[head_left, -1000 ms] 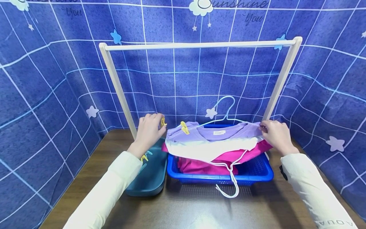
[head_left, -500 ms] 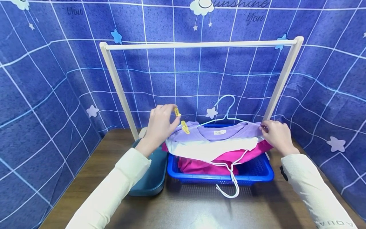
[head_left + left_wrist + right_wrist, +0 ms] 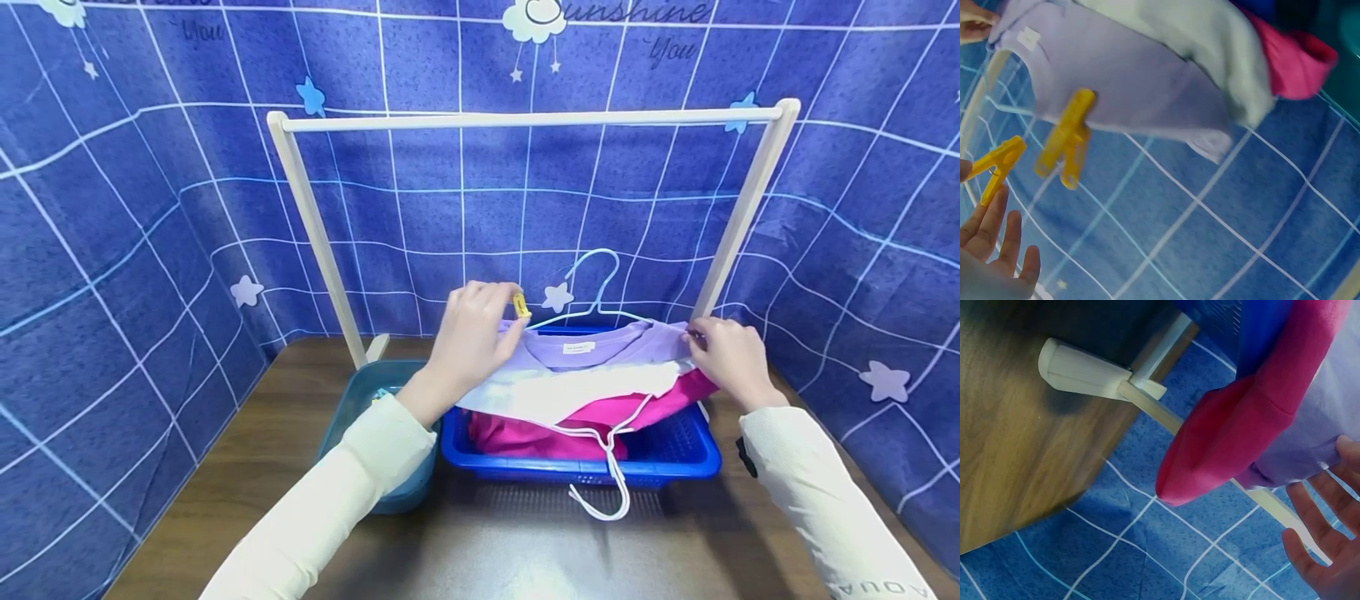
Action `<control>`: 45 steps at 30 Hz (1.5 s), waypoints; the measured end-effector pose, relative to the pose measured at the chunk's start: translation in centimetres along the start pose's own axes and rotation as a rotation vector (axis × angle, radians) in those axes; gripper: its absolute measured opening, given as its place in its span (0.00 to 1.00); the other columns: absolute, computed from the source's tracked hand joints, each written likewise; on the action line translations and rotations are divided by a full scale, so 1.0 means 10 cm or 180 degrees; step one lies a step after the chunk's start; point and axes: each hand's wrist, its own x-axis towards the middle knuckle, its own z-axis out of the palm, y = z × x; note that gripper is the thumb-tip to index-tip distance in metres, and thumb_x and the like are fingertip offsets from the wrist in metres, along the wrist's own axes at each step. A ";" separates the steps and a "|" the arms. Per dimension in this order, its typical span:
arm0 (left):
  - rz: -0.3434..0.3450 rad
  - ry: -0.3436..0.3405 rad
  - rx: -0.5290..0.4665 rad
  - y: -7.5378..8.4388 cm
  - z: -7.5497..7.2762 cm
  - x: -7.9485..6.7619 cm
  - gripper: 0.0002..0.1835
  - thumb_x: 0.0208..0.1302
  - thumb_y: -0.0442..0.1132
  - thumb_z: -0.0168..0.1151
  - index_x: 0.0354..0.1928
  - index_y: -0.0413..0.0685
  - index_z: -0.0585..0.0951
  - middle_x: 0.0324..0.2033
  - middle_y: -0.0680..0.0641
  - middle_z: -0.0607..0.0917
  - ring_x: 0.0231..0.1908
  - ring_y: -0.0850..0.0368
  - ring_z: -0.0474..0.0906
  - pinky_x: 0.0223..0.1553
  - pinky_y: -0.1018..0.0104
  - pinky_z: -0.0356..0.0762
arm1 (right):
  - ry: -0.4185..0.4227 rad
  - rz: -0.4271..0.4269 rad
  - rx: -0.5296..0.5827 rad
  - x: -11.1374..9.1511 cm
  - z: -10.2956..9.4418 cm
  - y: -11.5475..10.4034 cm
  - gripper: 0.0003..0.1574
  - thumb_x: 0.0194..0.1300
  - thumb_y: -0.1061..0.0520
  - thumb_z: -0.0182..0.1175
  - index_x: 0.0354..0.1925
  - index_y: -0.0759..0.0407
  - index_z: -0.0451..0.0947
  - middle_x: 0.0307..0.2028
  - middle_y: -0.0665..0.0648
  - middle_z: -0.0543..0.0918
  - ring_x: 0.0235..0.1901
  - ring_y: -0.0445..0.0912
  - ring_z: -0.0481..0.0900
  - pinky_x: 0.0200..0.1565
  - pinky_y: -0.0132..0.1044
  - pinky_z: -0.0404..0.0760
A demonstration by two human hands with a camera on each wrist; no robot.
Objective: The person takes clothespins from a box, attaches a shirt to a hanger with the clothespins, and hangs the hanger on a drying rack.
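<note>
Yellow clothespin [image 3: 521, 306] pinched by handles in left grip [image 3: 476, 337], jaws thus free. Purple-white shirt [image 3: 573, 383] pinched at shoulder in right grip [image 3: 727, 354], presumably for steadiness, above basket [image 3: 536, 467] near back edge of desk [image 3: 510, 542]; second pin [image 3: 1068, 130] clipped on, seemingly securing hanger [image 3: 597, 307].

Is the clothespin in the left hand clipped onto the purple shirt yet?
No, the left hand pinches the yellow clothespin apart from the purple shirt, while a second clothespin is clipped to it.

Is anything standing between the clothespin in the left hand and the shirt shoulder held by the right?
In the head view, the light blue hanger hook rises between the held yellow clothespin and the right hand; whether it truly blocks is unclear.
</note>
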 end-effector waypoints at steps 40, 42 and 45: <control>0.0697 -0.0415 0.0260 0.92 0.67 0.17 0.16 0.61 0.50 0.52 0.49 0.55 0.74 0.46 0.58 0.80 0.48 0.63 0.71 0.48 0.68 0.66 | 0.0156 0.0196 0.0546 -0.12 0.04 0.03 0.07 0.49 0.67 0.60 0.32 0.66 0.78 0.26 0.67 0.80 0.28 0.67 0.76 0.29 0.59 0.68; 0.0719 -0.0398 0.0309 0.95 0.70 0.19 0.16 0.61 0.49 0.52 0.49 0.55 0.75 0.45 0.58 0.80 0.47 0.63 0.71 0.49 0.68 0.66 | 0.0165 0.0199 0.0557 -0.13 0.03 0.04 0.08 0.48 0.67 0.60 0.32 0.66 0.78 0.25 0.67 0.80 0.28 0.66 0.75 0.29 0.59 0.67; 0.0745 -0.0371 0.0374 1.00 0.75 0.22 0.16 0.61 0.49 0.51 0.49 0.55 0.75 0.45 0.59 0.80 0.48 0.63 0.71 0.50 0.68 0.66 | 0.0170 0.0222 0.0568 -0.13 0.02 0.04 0.08 0.48 0.68 0.60 0.31 0.66 0.78 0.25 0.66 0.79 0.27 0.66 0.75 0.28 0.59 0.67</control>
